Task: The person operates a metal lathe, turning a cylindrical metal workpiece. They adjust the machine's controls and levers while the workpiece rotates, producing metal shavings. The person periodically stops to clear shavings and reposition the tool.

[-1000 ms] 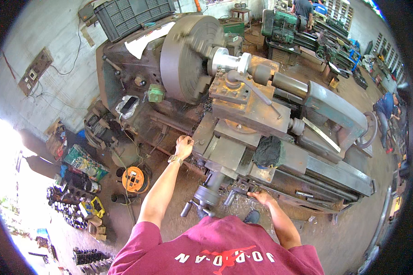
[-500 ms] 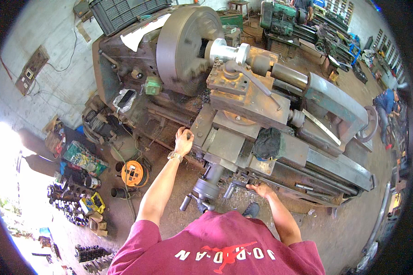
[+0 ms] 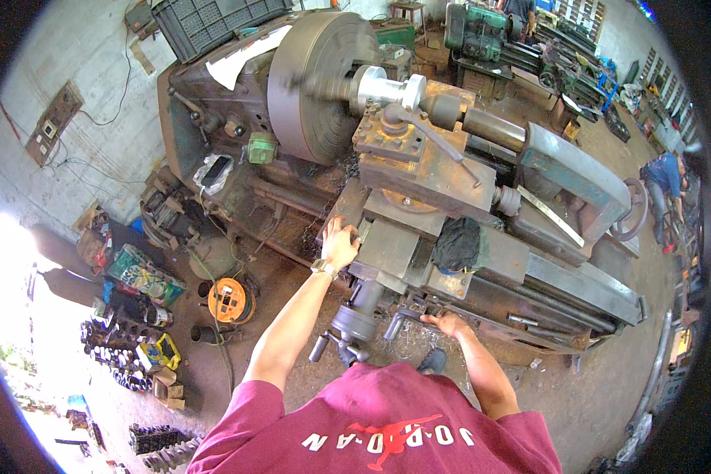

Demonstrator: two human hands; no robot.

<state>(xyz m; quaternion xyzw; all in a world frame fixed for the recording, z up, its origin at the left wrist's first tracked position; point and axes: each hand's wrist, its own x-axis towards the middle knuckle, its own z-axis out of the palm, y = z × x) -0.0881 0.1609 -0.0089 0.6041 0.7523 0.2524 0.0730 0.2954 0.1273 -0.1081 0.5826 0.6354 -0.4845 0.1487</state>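
My left hand, with a watch on the wrist, rests on the left side of the metal lathe carriage, fingers bent forward over it. My right hand is closed round a small lever at the carriage front, its thumb along it; the fingers are partly hidden. Beside it sticks out a crank handle; further left is a cross-slide handwheel. A shiny metal workpiece sits between the blurred, turning chuck and the tailstock. The tool post stands close to the workpiece.
A dark cloth lies on the carriage. An orange cable reel and a patterned sack are on the floor at left. A green machine stands at the back, and another person bends at far right.
My left hand has shifted right and slightly forward, from the carriage's edge onto its top. My right hand stays in nearly the same place. The chuck keeps turning.
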